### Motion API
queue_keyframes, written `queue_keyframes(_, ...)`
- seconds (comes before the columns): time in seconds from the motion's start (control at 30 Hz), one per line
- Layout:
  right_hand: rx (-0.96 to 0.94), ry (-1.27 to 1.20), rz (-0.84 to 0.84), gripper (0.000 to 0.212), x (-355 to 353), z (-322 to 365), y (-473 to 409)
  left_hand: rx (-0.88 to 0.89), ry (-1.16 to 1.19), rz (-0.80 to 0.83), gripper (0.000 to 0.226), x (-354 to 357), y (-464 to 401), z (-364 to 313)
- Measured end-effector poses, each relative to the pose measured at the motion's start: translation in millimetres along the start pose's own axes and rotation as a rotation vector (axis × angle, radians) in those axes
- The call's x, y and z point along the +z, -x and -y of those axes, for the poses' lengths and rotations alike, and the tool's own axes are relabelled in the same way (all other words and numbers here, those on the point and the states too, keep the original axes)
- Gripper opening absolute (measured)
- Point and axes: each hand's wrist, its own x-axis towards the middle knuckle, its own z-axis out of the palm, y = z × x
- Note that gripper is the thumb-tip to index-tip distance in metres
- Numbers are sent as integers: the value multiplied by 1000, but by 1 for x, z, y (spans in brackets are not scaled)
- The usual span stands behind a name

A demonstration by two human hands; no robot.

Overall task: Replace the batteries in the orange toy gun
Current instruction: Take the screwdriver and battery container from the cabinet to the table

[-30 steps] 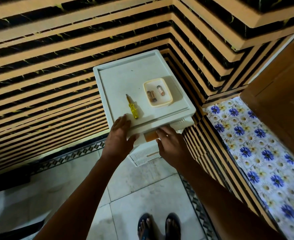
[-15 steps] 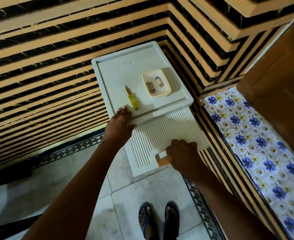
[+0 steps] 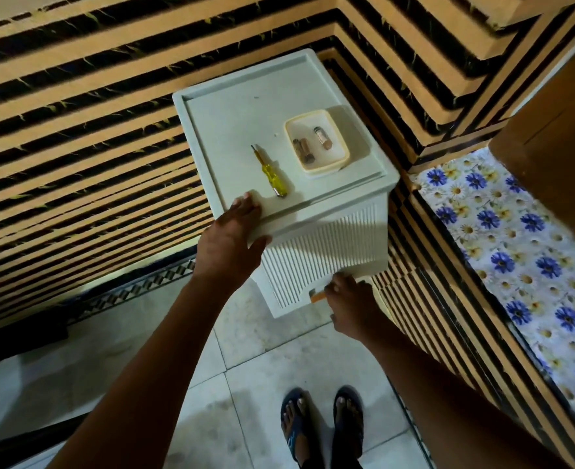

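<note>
left hand [image 3: 229, 239] pressed flat on the cabinet top [image 3: 232, 130]; right hand [image 3: 348, 303] gripped the orange drawer handle [image 3: 318, 297]; yellow screwdriver [image 3: 270, 171] pointed away.

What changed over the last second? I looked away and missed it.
The right hand took the orange handle and swung the cabinet's ribbed door out and up toward the person. Unchanged: the left hand rests on the cabinet top; the screwdriver and tray of batteries lie as before.

White cabinet top [image 3: 232, 116], yellow screwdriver [image 3: 272, 176], battery tray [image 3: 342, 147]
</note>
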Motion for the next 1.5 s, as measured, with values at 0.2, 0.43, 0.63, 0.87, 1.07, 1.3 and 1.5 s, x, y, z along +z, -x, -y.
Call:
queue_keyframes(0.2, 55, -250, -123, 62, 11, 14, -76, 55, 15, -119, 64, 10, 2, 12)
queue_keyframes(0.43, 598, -1002, -209, 95, 20, 37, -108, 17, -16, -119, 64, 6, -1, 10)
queue_keyframes(0.63, 683, -1412, -63, 107, 17, 41, -138, 40, -12, -136, 64, 10, 0, 16)
queue_keyframes(0.87, 658, -1408, -312, 47, -19, 26, -84, -6, 15, -113, 53, -1, -3, 1)
queue_keyframes(1.07, 514, -1225, -816, 12, -95, 8, -27, -150, -122, -23, 35, -24, -25, -25)
queue_keyframes(1.3, 441, -1042, -919, 34, -167, -23, -56, -367, -32, 27, 48, -34, -71, -55)
queue_keyframes(1.5, 463, -1090, -628, 39, -187, -50, -112, -569, 35, 69, 56, -29, -101, -64)
